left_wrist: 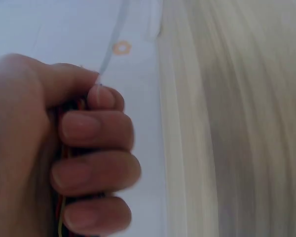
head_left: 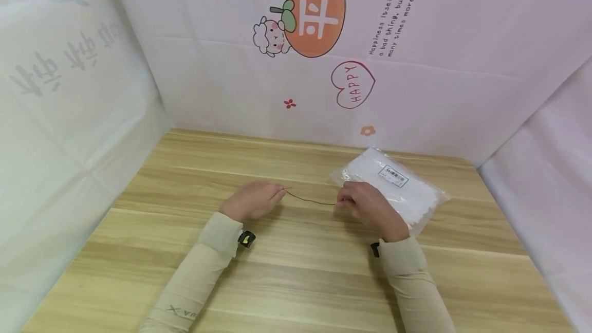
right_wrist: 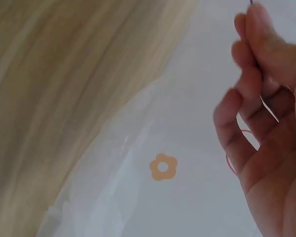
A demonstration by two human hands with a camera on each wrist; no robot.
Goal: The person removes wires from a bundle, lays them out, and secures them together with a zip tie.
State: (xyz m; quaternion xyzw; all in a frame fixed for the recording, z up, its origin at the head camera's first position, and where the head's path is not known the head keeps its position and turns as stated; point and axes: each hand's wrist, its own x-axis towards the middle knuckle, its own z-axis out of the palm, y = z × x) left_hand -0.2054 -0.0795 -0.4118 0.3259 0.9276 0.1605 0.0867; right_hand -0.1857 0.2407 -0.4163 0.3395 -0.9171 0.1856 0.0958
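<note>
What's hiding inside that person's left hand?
In the left wrist view, thin cords, red and yellowish among them, show behind the curled fingers of the left hand. The fingers cover the rest, so I can't tell how many there are.

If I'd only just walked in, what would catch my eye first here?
Probably the big orange fruit drawing on the white backdrop, near the top of the head view. Next, the thin dark strand running slightly slack between the left hand and the right hand. Near the right hand, a clear bag with a barcode label lies on the wooden table.
</note>
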